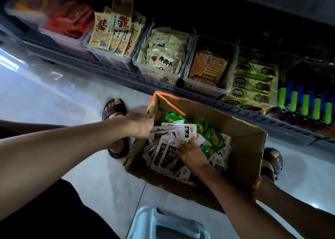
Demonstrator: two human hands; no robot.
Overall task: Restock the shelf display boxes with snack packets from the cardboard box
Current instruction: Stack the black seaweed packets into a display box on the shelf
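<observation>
Where legible, "牛肉干" shelf packets [163,62].

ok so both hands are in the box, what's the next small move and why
Probably lift the bunch out: the right hand curls over the fanned white-and-black packets in the cardboard box, the left hand is against their other side, and the clear shelf tubs stand just beyond.

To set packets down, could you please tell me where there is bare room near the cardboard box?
Bare floor tiles lie left of the cardboard box, up to the shelf rail, and between box and blue stool. The box, full of snack packets, is crowded.
</observation>
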